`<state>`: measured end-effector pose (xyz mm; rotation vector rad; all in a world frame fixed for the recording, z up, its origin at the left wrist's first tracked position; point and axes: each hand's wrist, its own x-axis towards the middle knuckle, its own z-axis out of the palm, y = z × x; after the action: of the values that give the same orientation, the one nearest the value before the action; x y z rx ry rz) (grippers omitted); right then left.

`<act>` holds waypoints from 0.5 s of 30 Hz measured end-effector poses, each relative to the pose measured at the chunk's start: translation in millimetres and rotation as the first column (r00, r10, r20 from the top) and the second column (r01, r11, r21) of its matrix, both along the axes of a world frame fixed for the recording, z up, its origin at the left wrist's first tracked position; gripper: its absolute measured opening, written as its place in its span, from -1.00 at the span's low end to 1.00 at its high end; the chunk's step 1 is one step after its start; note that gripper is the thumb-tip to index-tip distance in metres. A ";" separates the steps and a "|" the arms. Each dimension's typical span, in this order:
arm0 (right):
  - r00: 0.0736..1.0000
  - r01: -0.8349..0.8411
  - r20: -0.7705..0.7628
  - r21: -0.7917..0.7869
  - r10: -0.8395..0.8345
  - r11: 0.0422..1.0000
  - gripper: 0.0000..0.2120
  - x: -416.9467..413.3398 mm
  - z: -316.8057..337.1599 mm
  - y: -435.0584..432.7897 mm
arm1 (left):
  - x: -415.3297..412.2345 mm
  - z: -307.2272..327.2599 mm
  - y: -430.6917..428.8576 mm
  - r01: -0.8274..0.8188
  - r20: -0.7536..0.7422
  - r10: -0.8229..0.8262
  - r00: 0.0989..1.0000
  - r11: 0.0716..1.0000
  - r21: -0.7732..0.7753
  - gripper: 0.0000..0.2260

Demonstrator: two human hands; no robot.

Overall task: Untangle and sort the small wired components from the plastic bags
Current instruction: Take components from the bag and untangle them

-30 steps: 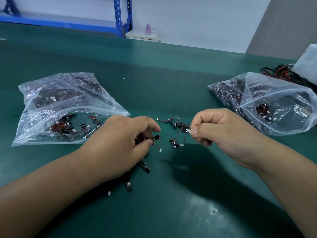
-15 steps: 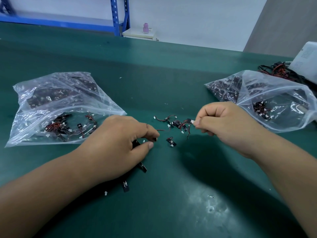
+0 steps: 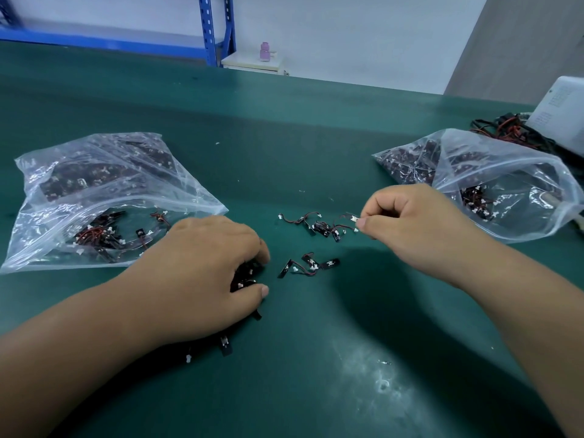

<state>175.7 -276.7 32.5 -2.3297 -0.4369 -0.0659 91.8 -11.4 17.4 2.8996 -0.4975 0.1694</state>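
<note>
Wired components (image 3: pixel 319 227) lie scattered on the middle of a green surface (image 3: pixel 316 137), with a white wall (image 3: pixel 347 26) and blue shelving (image 3: pixel 207 26) behind. The grip of the right hand (image 3: pixel 410 222) pinches a white connector (image 3: pixel 354 220) at the tangle's end, while that of the left hand (image 3: pixel 202 270) curls over a dark clump (image 3: pixel 246 275) of them. The left bag (image 3: pixel 104 197) and right bag (image 3: pixel 512 184), clear plastic, hold more at either side

An electronics assembly workshop — a long workbench (image 3: pixel 284 137) covered in green matting, blue steel racking (image 3: pixel 210 30) against a white wall (image 3: pixel 363 33), and clear bags (image 3: pixel 104 184) stuffed with tiny wired parts (image 3: pixel 94 237).
</note>
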 end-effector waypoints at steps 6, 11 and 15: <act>0.999 -0.028 -0.044 -0.387 0.011 0.922 -0.87 2.7 -10.2 0.0 | 4.2 0.0 5.9 -0.041 -0.012 0.040 0.999 0.999 -0.033 -0.78; 0.998 0.066 0.032 -0.324 -0.058 0.944 -0.84 8.3 -12.0 -2.7 | 3.2 1.2 4.8 -0.039 -0.002 0.039 0.999 0.999 -0.033 -0.73; 0.999 -0.050 -0.030 -0.316 0.043 0.947 -0.91 3.4 -10.3 -0.9 | 1.3 3.3 4.9 -0.045 0.004 0.045 0.999 0.999 -0.030 -0.70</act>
<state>179.1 -277.6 22.1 -2.6310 -0.5225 0.0584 93.1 -6.5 20.7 2.8833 -0.4265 0.1888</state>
